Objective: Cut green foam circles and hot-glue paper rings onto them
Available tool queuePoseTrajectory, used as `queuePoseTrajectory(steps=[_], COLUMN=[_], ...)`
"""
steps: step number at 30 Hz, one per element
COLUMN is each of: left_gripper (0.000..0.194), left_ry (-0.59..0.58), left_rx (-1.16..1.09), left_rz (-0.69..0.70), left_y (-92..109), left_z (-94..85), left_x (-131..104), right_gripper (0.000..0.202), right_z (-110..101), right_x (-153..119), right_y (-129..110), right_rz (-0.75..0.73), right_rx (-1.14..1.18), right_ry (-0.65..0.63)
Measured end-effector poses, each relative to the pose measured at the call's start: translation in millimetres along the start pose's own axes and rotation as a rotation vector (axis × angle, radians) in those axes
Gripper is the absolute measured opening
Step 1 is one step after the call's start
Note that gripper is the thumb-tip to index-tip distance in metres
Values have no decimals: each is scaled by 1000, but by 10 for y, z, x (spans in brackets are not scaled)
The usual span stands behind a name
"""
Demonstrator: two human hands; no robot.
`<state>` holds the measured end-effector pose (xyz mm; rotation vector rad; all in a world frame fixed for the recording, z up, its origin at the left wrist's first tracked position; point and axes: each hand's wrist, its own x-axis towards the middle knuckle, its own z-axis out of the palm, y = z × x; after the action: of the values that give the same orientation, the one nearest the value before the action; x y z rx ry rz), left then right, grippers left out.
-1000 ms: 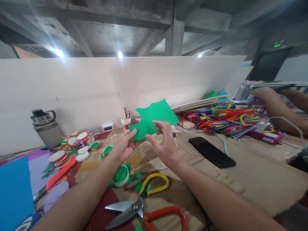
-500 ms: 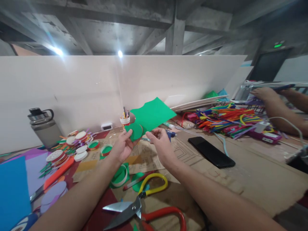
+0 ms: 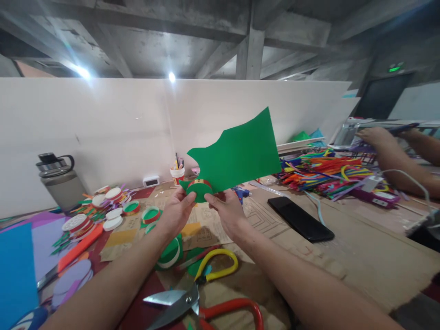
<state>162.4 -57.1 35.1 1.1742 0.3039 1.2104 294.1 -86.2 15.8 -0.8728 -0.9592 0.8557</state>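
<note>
A large green sheet (image 3: 237,156) with an uneven cut edge is raised above the table between my hands. At its lower left sits a round green disc (image 3: 198,192) with a red-and-gold band along its top side. My left hand (image 3: 177,211) pinches the disc's left side, thumb on its face. My right hand (image 3: 229,211) grips the sheet's lower edge, its thumb at the disc's right side. Below them, scissors (image 3: 189,298) with one yellow and one red handle lie spread on the table. Green-filled rings (image 3: 172,252) stand near my left forearm.
A bottle (image 3: 58,183), white lids (image 3: 113,220) and an orange-handled knife (image 3: 79,247) are on the left. A cup of pens (image 3: 178,174) stands at the back. Rightward are a black phone (image 3: 300,218), a pile of pipe cleaners (image 3: 323,169) and another person's arms (image 3: 388,146).
The green sheet has tipped upward and now faces me more fully. The disc has tilted, bringing its red-and-gold band into view. My right hand has moved slightly lower, with the thumb against the disc.
</note>
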Motion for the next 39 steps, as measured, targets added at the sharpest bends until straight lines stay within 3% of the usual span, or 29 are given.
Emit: queuePoseTrajectory(steps=[7,12,18,22,33,39], left_gripper=[31,23,22,28,20,21], left_ry=[17,58,260,357,383,422], left_rx=[24,-30,-105,-123,-139,-113], left_rz=[-10,-149,-255,-228,-147,-59], left_y=[27,20,82,155,186,256], left_z=[43,98,75,-7,-295,-460], left_x=[10,8,52,124,219,289], right_gripper=[28,32,39,37,34,25], right_z=[-15,-31,-37,-55,-94,-134], right_x=[-41,-35,7,7,-16,-2], right_y=[-101,-89,-47,-66,-2,-5], right_rz=[27,57,160,204,269,187], right_rx=[1,-29,52,95,28,-168], right_ry=[-4,-5,-82,-99,-173,-173])
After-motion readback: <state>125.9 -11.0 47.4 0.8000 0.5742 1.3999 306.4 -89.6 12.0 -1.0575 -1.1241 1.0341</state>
